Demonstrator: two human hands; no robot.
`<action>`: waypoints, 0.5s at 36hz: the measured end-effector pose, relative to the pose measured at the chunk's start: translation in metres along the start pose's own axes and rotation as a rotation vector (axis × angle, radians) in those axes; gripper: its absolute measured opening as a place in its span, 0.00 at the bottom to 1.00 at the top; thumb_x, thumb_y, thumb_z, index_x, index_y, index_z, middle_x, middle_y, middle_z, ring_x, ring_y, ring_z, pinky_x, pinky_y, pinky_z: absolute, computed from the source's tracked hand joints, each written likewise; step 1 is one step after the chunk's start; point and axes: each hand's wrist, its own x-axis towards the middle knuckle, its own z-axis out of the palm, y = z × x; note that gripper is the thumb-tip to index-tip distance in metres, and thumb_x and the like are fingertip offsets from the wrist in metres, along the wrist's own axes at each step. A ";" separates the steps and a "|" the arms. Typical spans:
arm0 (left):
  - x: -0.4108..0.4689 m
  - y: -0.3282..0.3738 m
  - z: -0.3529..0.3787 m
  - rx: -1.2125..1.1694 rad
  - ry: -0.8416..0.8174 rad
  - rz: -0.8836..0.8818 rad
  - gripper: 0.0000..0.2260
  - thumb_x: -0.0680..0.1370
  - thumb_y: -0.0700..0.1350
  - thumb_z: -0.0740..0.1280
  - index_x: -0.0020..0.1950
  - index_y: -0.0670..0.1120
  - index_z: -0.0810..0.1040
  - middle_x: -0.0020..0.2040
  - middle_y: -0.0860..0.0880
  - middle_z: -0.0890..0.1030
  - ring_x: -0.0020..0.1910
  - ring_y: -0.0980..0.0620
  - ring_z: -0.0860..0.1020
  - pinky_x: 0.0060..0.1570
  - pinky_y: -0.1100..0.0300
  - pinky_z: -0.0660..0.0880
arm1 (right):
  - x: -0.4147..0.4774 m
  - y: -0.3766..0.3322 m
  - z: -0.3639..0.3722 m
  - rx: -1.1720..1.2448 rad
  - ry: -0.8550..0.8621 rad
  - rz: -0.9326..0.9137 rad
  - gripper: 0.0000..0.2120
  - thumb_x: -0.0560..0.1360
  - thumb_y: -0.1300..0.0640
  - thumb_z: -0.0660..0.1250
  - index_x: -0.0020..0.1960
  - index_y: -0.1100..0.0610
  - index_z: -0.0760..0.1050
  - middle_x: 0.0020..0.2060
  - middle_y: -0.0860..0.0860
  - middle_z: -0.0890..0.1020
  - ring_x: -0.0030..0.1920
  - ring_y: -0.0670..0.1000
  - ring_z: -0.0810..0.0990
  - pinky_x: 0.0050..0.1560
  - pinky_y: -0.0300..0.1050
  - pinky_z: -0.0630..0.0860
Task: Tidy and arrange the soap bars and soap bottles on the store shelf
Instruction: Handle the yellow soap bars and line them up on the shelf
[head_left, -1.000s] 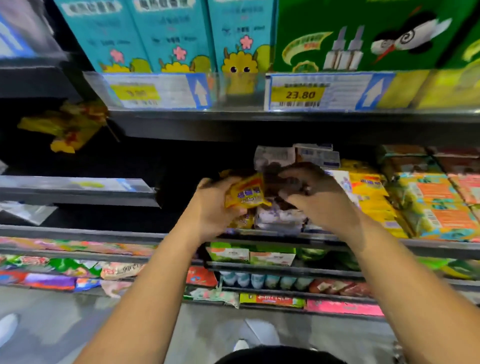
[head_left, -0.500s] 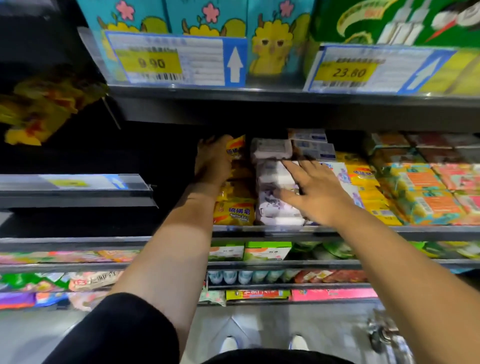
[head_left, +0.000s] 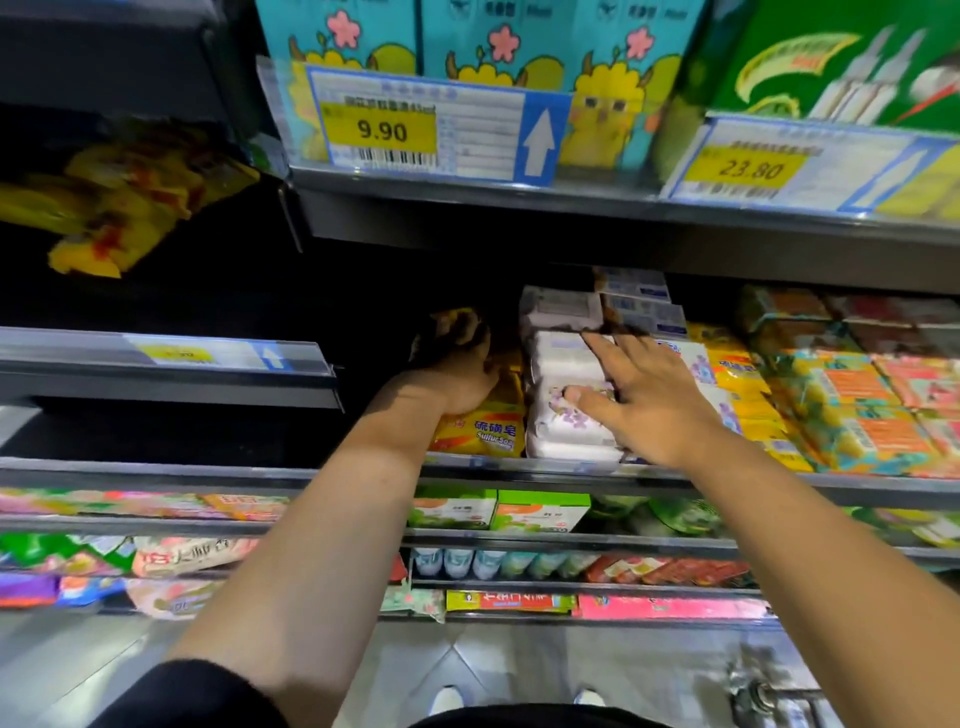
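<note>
The left hand (head_left: 457, 371), grip clamped on a yellow sulfur soap bar (head_left: 456, 323), reaches over the yellow stack (head_left: 483, 434) on the shelf (head_left: 519, 472). The right hand (head_left: 654, 402), grip apart, presses the white floral soap packs (head_left: 558, 434) just beside.

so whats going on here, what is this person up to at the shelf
A person is tidying soap bars on the shelf. Their left hand reaches to the back of the yellow sulfur soap row, with its fingers seemingly curled on a yellow pack there, though it is dark. Their right hand lies flat, fingers spread, on the stack of white floral soap packs beside that row.
</note>
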 end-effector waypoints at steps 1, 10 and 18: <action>-0.004 0.000 0.003 0.002 0.011 0.000 0.28 0.85 0.56 0.51 0.82 0.53 0.43 0.81 0.52 0.37 0.80 0.45 0.37 0.77 0.49 0.43 | 0.000 0.000 0.000 -0.005 -0.002 0.000 0.42 0.72 0.22 0.43 0.81 0.41 0.47 0.80 0.49 0.56 0.79 0.54 0.50 0.78 0.55 0.49; -0.035 0.008 0.002 0.072 -0.001 -0.069 0.27 0.84 0.62 0.47 0.81 0.59 0.46 0.82 0.54 0.41 0.80 0.47 0.40 0.76 0.40 0.40 | 0.003 0.008 0.005 -0.050 0.001 -0.047 0.43 0.72 0.23 0.40 0.81 0.43 0.49 0.77 0.50 0.60 0.78 0.56 0.53 0.77 0.56 0.51; -0.035 0.034 0.001 0.007 0.220 -0.178 0.22 0.84 0.59 0.49 0.78 0.57 0.58 0.77 0.47 0.64 0.76 0.42 0.63 0.75 0.39 0.56 | 0.003 0.011 -0.009 0.392 0.142 -0.162 0.22 0.78 0.48 0.70 0.70 0.52 0.75 0.64 0.48 0.77 0.67 0.51 0.74 0.66 0.28 0.63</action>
